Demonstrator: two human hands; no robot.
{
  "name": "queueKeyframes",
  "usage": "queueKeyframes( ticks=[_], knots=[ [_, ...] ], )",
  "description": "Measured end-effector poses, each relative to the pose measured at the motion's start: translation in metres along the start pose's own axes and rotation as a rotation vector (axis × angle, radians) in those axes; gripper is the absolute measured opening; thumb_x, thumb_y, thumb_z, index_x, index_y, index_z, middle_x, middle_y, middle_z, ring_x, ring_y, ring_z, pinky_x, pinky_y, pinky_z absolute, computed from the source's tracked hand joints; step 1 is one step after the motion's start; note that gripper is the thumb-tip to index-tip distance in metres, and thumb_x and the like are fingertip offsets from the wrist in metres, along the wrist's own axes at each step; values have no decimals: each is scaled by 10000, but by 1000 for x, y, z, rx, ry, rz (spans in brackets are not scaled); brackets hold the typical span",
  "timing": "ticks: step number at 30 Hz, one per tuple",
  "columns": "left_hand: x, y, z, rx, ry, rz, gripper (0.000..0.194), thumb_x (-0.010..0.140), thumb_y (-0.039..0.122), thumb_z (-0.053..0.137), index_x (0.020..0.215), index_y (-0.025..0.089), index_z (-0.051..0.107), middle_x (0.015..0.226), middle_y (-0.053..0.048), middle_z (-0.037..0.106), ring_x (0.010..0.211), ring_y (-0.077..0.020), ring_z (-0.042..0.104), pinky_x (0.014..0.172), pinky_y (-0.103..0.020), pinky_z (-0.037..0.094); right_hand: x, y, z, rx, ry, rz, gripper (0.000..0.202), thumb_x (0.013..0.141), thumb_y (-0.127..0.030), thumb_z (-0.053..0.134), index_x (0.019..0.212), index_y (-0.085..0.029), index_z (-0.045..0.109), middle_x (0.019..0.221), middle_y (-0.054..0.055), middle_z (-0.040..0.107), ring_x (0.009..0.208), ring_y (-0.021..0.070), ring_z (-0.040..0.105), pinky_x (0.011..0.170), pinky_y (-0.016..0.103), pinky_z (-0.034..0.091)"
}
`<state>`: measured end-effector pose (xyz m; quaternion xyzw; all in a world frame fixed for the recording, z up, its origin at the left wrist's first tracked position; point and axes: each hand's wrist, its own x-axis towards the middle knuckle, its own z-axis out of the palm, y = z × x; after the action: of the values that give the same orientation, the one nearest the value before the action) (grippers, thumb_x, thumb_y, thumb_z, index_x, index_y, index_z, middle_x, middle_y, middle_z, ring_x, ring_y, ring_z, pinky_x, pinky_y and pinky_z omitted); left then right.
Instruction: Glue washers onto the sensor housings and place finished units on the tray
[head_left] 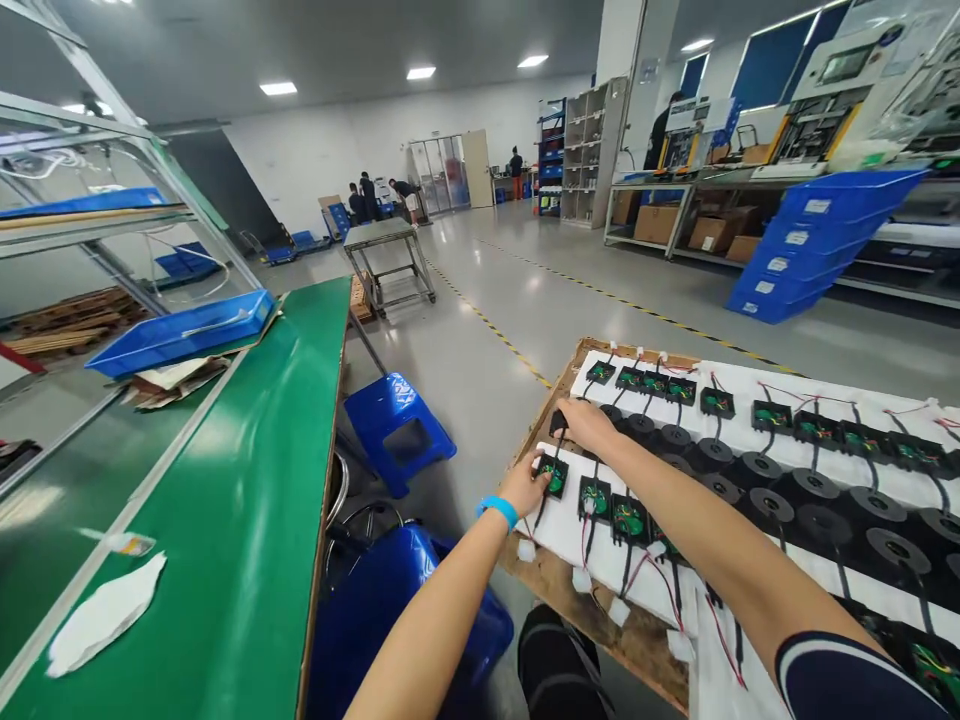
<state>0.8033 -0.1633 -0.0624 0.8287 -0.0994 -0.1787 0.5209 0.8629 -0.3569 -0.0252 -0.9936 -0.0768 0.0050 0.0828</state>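
Observation:
My left hand [529, 487], with a blue band at the wrist, grips a black square housing with a green circuit board [555, 477] at the near left corner of the white foam sheet [562, 515]. Just beyond it, my right hand [581, 422] has its fingers closed around a black part [559, 422] at the left end of the row of black cylinders. A short black cable runs between the two pieces. More housings with green boards [628, 517] lie on the foam, with red and black wires and white connectors [582, 580]. Several black cylinders [771, 503] stand between the foam strips.
A wooden board [630, 650] lies under the foam. On the left is a green table [247, 480] with a blue tray [187, 332]. Blue stools [401, 425] stand between. Stacked blue bins [795, 250] are at the right; people [366, 195] are far back.

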Motion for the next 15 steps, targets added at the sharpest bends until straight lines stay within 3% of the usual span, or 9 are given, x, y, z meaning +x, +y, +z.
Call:
queueKeyframes(
  ticks=[3, 5, 9, 12, 14, 15],
  knots=[
    [15, -15, -2, 76, -20, 25, 379, 956, 388, 714, 1272, 188, 652, 1324, -103, 641, 1244, -284, 604, 1108, -556, 477, 7, 11, 29, 37, -89, 66, 354, 1024, -381, 704, 1302, -173, 636, 1299, 106, 642, 1100, 265, 670, 934, 476, 596],
    [20, -19, -7, 72, -18, 27, 426, 861, 376, 798, 1235, 203, 689, 1330, -106, 630, 1320, -321, 545, 1194, -582, 375, 11, 18, 36, 100, -138, 88, 359, 1023, -384, 704, 1307, -174, 636, 1315, 109, 637, 1121, 272, 664, 952, 489, 588],
    [16, -12, -23, -49, 52, -68, 435, 825, 395, 789, 1229, 254, 712, 1308, -103, 637, 1352, -315, 533, 1265, -470, 317, -2, 44, 14, 344, -158, 122, 421, 1016, -396, 706, 1373, -196, 610, 1444, 121, 570, 1286, 326, 579, 1080, 580, 494],
    [-9, -3, -30, -174, 229, -267, 418, 885, 434, 705, 1259, 256, 654, 1367, -99, 612, 1434, -302, 475, 1289, -426, 285, -49, 70, -16, 612, -122, 241, 464, 1025, -422, 671, 1428, -212, 572, 1510, 125, 521, 1362, 342, 514, 1140, 606, 417],
    [-31, 0, -28, -251, 377, -476, 376, 914, 448, 652, 1216, 228, 613, 1358, -130, 599, 1447, -340, 465, 1266, -482, 321, -100, 74, -28, 815, -148, 374, 388, 1029, -483, 618, 1302, -209, 649, 1318, 117, 652, 1209, 298, 614, 1083, 537, 473],
    [-41, 1, -25, -291, 431, -590, 345, 929, 456, 624, 1176, 216, 604, 1313, -146, 615, 1416, -372, 499, 1232, -533, 362, -130, 69, -29, 926, -200, 449, 354, 999, -542, 618, 1106, -219, 717, 1102, 99, 721, 1041, 281, 669, 982, 475, 535]
  ],
)
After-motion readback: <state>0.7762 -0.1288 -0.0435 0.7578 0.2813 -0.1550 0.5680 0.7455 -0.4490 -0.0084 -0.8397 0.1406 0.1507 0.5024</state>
